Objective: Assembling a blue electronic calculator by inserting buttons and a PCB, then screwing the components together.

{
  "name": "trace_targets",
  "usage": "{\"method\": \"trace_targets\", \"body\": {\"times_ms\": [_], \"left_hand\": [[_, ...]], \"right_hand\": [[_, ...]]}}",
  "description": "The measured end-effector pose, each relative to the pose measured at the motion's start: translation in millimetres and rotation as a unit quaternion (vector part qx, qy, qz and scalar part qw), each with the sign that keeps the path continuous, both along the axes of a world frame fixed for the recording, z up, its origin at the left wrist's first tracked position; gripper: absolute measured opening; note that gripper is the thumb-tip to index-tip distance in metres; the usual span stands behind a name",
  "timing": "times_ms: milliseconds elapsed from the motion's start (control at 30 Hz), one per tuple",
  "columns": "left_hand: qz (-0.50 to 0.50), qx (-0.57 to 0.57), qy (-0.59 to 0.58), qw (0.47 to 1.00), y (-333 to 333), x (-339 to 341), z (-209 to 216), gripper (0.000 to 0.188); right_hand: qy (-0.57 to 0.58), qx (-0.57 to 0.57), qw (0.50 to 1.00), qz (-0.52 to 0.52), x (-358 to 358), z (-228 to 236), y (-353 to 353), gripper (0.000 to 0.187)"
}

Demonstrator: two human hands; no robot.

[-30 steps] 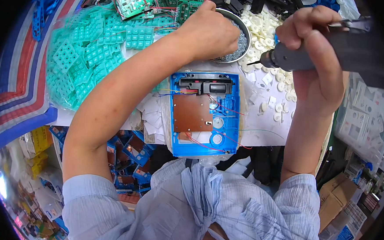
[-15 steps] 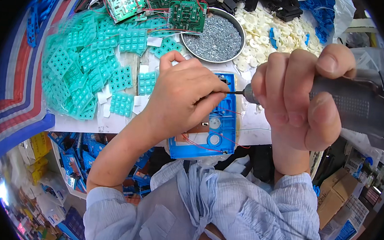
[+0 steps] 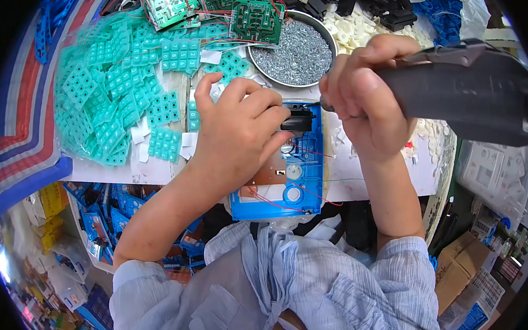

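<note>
My right hand is wrapped round a dark grey power screwdriver, held above the right side of the work. Its tip end shows beside my fingers, near the right edge of a blue plastic housing. My left hand reaches over the housing from the left. Its thumb and forefinger close on the left end of a black plastic part at the housing's far end; the other fingers are bent and raised. A brown circuit board and thin red wires lie inside the housing.
Turquoise keypads are heaped at the left. Beyond the housing stands a round metal dish full of small screws, with green circuit boards against it. Cream plastic pieces and black parts lie behind. Blue housings fill a bin below.
My right hand and the screwdriver have lifted away from the housing, and the tool has swung round. My left fingers have moved back slightly, uncovering the black part.
</note>
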State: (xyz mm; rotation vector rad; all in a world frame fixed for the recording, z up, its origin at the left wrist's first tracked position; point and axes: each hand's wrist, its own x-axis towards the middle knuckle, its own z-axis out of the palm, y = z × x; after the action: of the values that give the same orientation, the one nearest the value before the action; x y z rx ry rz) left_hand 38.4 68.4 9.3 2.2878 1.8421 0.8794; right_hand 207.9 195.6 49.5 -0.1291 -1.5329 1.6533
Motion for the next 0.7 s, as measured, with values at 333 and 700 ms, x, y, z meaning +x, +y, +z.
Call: {"method": "trace_targets", "body": {"times_ms": [333,700], "left_hand": [[-0.003,0.007,-0.018,1.0,2.4,0.5,-5.3,0.03],[-0.146,0.106,-0.071,0.981,-6.1,-16.4,39.0,0.035]], "right_hand": [[-0.086,0.124,0.985,-0.081,-15.1,-15.5,-9.3,0.022],[0.028,-0.01,0.99,-0.136,31.3,56.5,46.3,0.014]]}}
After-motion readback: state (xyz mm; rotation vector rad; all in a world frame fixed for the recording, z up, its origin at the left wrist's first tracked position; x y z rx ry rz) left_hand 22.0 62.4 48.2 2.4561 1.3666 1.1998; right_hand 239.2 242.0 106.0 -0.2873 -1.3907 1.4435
